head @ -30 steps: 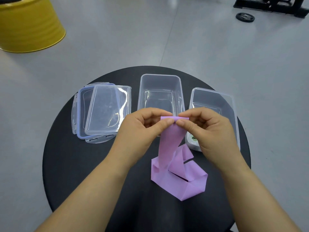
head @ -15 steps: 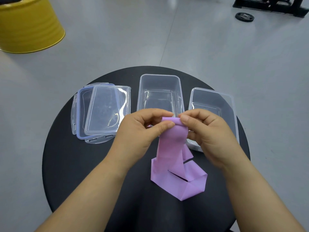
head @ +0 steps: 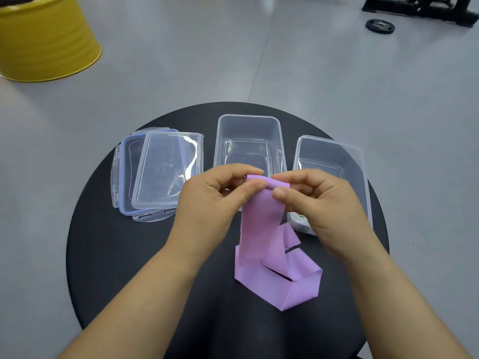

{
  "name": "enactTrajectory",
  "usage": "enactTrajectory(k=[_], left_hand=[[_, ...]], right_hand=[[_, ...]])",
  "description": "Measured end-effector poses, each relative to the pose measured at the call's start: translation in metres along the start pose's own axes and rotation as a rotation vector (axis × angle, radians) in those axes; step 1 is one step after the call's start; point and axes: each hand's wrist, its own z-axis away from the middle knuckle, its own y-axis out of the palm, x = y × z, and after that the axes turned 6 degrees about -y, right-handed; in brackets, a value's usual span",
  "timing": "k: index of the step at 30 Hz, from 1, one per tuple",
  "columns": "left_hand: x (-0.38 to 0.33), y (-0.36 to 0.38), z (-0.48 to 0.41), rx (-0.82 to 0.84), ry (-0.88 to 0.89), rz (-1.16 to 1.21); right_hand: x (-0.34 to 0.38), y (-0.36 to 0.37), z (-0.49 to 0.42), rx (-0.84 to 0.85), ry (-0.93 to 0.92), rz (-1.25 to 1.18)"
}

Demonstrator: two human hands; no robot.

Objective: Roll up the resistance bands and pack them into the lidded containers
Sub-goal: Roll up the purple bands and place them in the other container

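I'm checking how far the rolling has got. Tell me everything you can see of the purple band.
The band is a wide, flat, lilac strip, thin and rubbery-looking. Its top end is curled over into the start of a roll, pinched by the left hand and right hand. From there it hangs down to the black table, where the rest lies unrolled in loose, creased folds.

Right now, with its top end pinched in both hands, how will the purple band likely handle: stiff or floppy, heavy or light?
Probably floppy: the purple band hangs limp from the left hand and right hand and folds loosely on the table. Likely light: fingertip pinches alone carry it.
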Motion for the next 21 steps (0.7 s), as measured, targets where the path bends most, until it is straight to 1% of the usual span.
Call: enactTrajectory(k=[5, 8, 12, 17, 21], left_hand=[[-0.002, 0.0024, 0.0024, -0.001, -0.011, 0.03], [-0.0028, 0.003, 0.0029, 0.016, -0.017, 0.047], [-0.0015, 0.0024, 0.002, 0.052, -0.033, 0.002], [-0.0025, 0.0009, 0.0013, 0.065, -0.031, 0.006], [-0.0011, -0.001, -0.0011, 0.078, -0.045, 0.033]], right_hand=[[-0.0003, 0.0, 0.0001, -0.01, -0.038, 0.04], [0.0001, -0.0024, 0.0002, 0.001, -0.058, 0.125], [0.002, -0.0035, 0.0006, 0.055, -0.137, 0.264], [0.0012, -0.0046, 0.0018, 0.036, -0.124, 0.219], [0.003, -0.0042, 0.0021, 0.003, -0.096, 0.097]])
